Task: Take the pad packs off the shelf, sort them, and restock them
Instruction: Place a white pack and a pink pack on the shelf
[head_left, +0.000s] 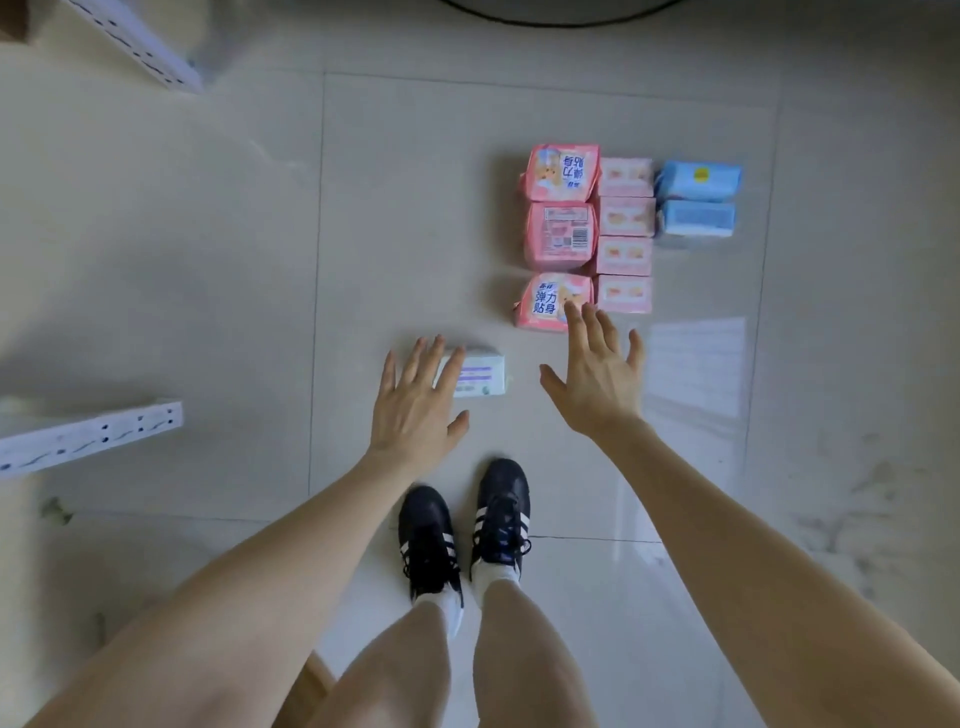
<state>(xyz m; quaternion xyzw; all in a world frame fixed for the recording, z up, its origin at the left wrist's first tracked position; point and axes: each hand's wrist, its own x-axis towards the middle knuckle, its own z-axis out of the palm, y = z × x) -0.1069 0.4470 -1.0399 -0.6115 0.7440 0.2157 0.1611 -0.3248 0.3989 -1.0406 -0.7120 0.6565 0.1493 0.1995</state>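
Pad packs lie sorted in columns on the tiled floor: three large pink packs (558, 236), several small pale pink packs (624, 236) beside them, and two blue packs (697, 200) on the right. A single white pack with a purple stripe (480, 375) lies apart, nearer my feet. My left hand (418, 402) hovers spread over the white pack's left end, fingers straight, not gripping. My right hand (597, 376) is spread open too, fingertips just over the near edge of the closest large pink pack (550, 301). Neither hand holds anything.
White metal shelf rails (88, 434) jut in from the left, with another shelf upright (143, 49) at the top left. My two black shoes (462, 530) stand on the floor just below the hands. A dark round rim (561, 15) shows at the top edge.
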